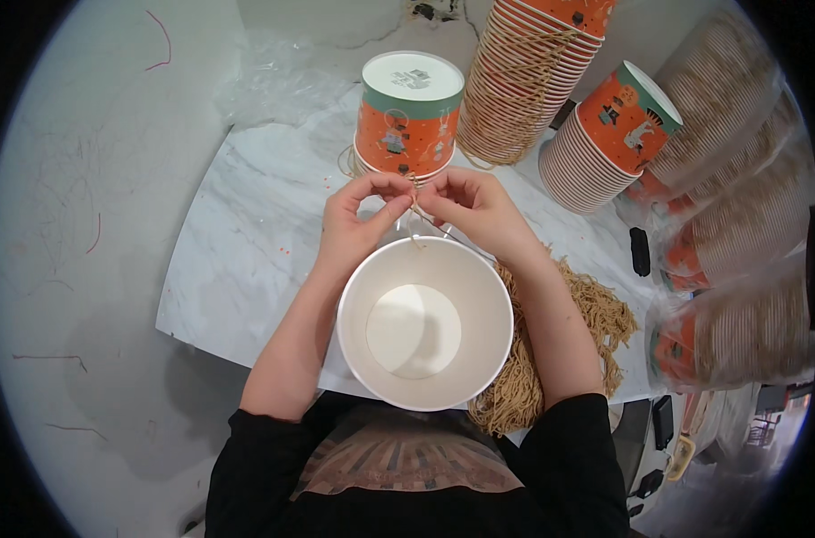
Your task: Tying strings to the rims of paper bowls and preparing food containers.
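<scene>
A white paper bucket [358,345], mouth up, stands right in front of my body, and its pale round bottom shows inside. Just beyond its far rim, my left hand [358,218] and my right hand [481,213] meet, fingertips pinched together. Between them they grip a thin tan cord [416,206], whose loose bit hangs toward the rim. Fingers hide most of the cord, so I cannot tell whether it is knotted. Under and beside my right forearm lies a heap of tan cords [600,314].
Past my hands stands an upturned orange and green bucket [410,134]. A tall nested bucket stack [519,85] draped with cords and a shorter stack [591,166] are behind. Plastic-wrapped stacks [748,314] line the right. Clear plastic film [282,81] lies beyond the marbled table [246,242].
</scene>
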Available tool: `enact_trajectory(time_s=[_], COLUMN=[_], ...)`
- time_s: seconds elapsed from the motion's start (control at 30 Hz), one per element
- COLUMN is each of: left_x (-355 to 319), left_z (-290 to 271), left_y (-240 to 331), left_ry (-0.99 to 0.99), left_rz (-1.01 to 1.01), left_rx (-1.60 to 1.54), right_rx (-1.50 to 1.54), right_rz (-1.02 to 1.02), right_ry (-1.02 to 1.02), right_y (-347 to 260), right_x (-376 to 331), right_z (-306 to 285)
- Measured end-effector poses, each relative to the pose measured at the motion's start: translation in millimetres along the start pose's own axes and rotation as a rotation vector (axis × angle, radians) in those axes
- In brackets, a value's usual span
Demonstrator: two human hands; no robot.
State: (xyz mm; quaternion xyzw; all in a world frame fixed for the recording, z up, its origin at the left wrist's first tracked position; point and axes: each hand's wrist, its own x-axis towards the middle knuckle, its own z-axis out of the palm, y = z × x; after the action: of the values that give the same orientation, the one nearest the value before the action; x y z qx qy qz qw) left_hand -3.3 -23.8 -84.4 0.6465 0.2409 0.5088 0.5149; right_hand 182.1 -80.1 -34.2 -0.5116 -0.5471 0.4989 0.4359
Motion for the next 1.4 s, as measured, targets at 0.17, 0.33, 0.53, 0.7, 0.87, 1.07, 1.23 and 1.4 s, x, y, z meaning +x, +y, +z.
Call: enact_trajectory(time_s=[0.17,0.33,0.53,0.7,0.87,1.07,1.23,1.4], left_x=[0,-3,-2,-5,-4,-1,-5,-8], left_z=[0,6,-8,5,3,3,5,1], left_y=[-9,-8,1,14,8,7,15,18], left_ry=[0.030,0.005,-0.140,-0.090,-0.096,-0.128,-0.100,-0.145], left_rz=[-0.109,-0.203,-0.603,-0.739,-0.818,-0.872,-0.973,-1.077], left_rx=[-0.167,-0.299,-0.511,-0.454,-0.519,-0.590,-0.659,-0.796], right_rx=[-0.233,-0.362,-0.404,-0.516,-0.751,-0.776,-0.829,-0.918], right_rz=[-0.438,-0.506,-0.384,-0.432,-0.566,-0.569,-0.681,-0.714], right_ry=[0.062,0.067,0.052,0.145,0.240,0.283,0.322,0.357], right_y=[1,4,8,-3,-2,-3,-3,-4], right_x=[1,3,5,-2,-1,0,-1,-2], right_z=[3,-1,-8,4,3,-6,2,4])
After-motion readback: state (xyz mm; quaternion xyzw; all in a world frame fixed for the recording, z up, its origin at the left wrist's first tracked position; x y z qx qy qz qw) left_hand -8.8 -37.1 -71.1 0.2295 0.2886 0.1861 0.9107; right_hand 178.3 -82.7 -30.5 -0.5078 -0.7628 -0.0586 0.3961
